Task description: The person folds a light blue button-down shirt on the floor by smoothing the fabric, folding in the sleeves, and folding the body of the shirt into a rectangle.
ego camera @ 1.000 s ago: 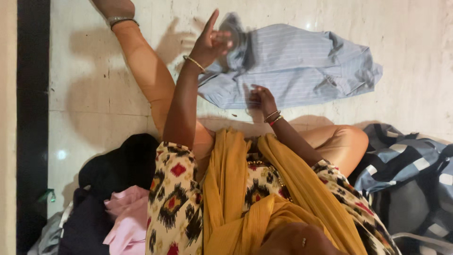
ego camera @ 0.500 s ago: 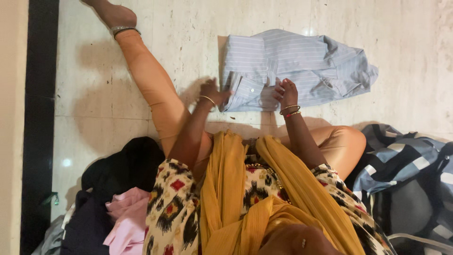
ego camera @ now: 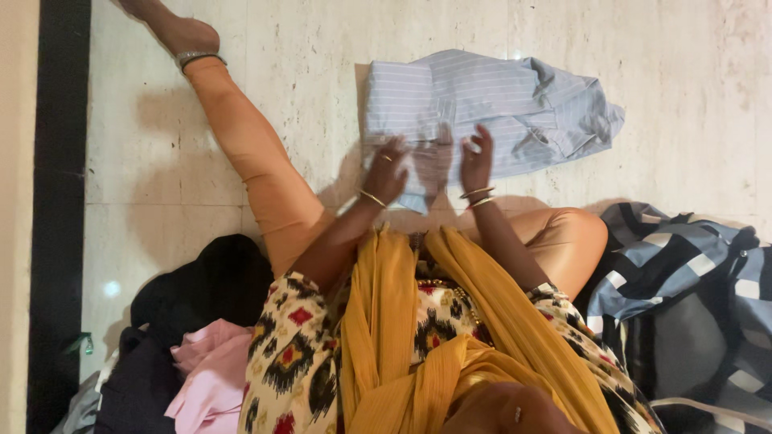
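A seated person is viewed from above; the left hand [ego camera: 392,167] is laid flat, fingers spread, on the near edge of a pale blue striped shirt [ego camera: 482,108], which is spread partly folded on the cream tiled floor [ego camera: 691,80] directly ahead of both hands; the right hand [ego camera: 477,154] is held just beside the left, open with fingers extended and slightly raised, its fingertips at the shirt's cloth, though whether they press on it cannot be told; nothing is pinched by either hand; a thin bangle is worn at each wrist. The folded part of the shirt lies beyond the left hand, and the collar and loose sleeve lie beyond and to the outer side of the right hand. An outstretched leg in orange cloth [ego camera: 257,169] runs away past the outer side of the left hand, ending at a bare foot with an anklet [ego camera: 197,56]; a bent knee [ego camera: 567,241] is seen nearer than the right hand. A yellow scarf [ego camera: 402,321] hangs below the wrists; a pink garment [ego camera: 211,378] and a black one [ego camera: 201,281] are heaped near the left elbow; a blue checked garment [ego camera: 683,265] lies well to the right-hand side.
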